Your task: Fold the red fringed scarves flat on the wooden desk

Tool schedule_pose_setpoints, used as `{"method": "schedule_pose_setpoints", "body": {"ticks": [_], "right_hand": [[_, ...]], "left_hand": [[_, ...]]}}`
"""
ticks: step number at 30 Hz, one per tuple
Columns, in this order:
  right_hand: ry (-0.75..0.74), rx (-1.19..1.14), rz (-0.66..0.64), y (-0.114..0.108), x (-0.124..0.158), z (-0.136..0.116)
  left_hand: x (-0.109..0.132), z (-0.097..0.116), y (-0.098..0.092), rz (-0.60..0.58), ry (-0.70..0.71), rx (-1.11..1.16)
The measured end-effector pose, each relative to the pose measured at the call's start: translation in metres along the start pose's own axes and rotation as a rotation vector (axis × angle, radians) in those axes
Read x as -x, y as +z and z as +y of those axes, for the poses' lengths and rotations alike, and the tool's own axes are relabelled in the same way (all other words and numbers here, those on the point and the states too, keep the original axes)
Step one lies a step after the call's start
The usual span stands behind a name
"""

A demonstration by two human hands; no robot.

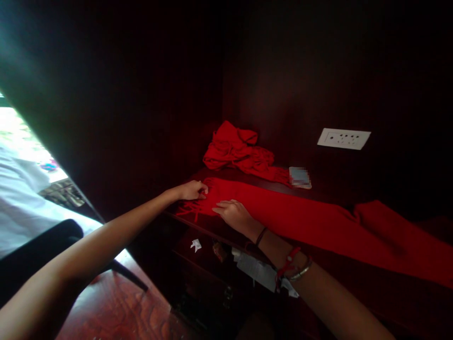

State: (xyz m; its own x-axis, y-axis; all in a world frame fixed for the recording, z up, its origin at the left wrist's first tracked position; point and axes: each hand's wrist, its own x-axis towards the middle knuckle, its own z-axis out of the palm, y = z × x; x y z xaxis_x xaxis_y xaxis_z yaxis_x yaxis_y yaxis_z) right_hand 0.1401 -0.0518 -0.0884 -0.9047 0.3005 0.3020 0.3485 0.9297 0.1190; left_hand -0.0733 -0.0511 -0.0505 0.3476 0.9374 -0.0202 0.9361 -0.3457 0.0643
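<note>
Where red scarf lies flat, right hand on top

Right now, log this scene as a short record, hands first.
Left hand: fingers curled at the scarf's fringed end; grip unclear
Right hand: laid on the scarf near that end
Scarf: red, stretched lengthwise along the shelf, rumpled toward the right
Behind scarf: red cloth, heaped
Wall: white socket
Below shelf top: white scrap
</note>
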Motion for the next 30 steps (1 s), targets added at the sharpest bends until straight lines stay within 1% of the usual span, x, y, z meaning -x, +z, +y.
{"method": "schedule_pose_setpoints", "body": {"ticks": [2, 5, 7, 9, 10, 12, 14, 15, 16, 17, 19, 20, 21, 23, 25, 26, 28, 30], "right_hand": [[-0.006, 0.001, 0.004, 0.0, 0.0, 0.0], [-0.01, -0.001, 0.001, 0.0, 0.0, 0.0], [-0.015, -0.012, 0.002, 0.001, -0.001, 0.0], [-0.016, -0.034, -0.001, 0.003, -0.002, 0.001], [-0.017, -0.052, -0.004, 0.005, -0.002, 0.002], [-0.017, -0.109, 0.003, 0.009, -0.002, 0.005], [-0.018, -0.185, 0.041, 0.014, -0.001, 0.007], [-0.012, -0.222, 0.07, 0.015, -0.001, 0.008], [0.0, -0.252, 0.101, 0.016, 0.0, 0.008], [0.013, -0.273, 0.126, 0.017, 0.001, 0.008], [0.029, -0.297, 0.148, 0.017, 0.003, 0.007], [0.03, -0.299, 0.147, 0.016, 0.003, 0.007], [0.025, -0.298, 0.14, 0.016, 0.003, 0.006], [0.015, -0.29, 0.13, 0.015, 0.003, 0.005], [0.015, -0.285, 0.129, 0.016, 0.003, 0.005], [0.016, -0.286, 0.128, 0.016, 0.003, 0.005], [0.023, -0.289, 0.122, 0.017, 0.004, 0.006], [0.03, -0.293, 0.115, 0.017, 0.004, 0.006]], "left_hand": [[0.002, -0.002, -0.006, 0.089, -0.033, -0.116], [0.008, 0.001, -0.014, 0.206, -0.16, -0.316], [0.01, 0.006, -0.014, 0.265, -0.212, -0.359], [0.01, 0.014, -0.004, 0.308, -0.18, -0.285], [0.01, 0.017, 0.003, 0.3, -0.139, -0.221], [0.008, 0.022, 0.022, 0.226, -0.082, -0.095], [0.007, 0.023, 0.039, 0.152, -0.096, 0.002], [0.006, 0.021, 0.044, 0.156, -0.117, 0.043], [0.005, 0.018, 0.047, 0.192, -0.141, 0.083], [0.004, 0.014, 0.047, 0.252, -0.174, 0.122], [-0.002, 0.005, 0.041, 0.385, -0.281, 0.198], [-0.006, 0.001, 0.037, 0.424, -0.347, 0.242], [-0.01, -0.002, 0.031, 0.425, -0.401, 0.291], [-0.021, -0.005, 0.021, 0.335, -0.451, 0.388], [-0.03, -0.004, 0.013, 0.228, -0.437, 0.441], [-0.034, -0.003, 0.009, 0.202, -0.421, 0.448], [-0.039, 0.0, 0.003, 0.213, -0.368, 0.489], [-0.04, 0.002, -0.003, 0.247, -0.307, 0.595]]}}
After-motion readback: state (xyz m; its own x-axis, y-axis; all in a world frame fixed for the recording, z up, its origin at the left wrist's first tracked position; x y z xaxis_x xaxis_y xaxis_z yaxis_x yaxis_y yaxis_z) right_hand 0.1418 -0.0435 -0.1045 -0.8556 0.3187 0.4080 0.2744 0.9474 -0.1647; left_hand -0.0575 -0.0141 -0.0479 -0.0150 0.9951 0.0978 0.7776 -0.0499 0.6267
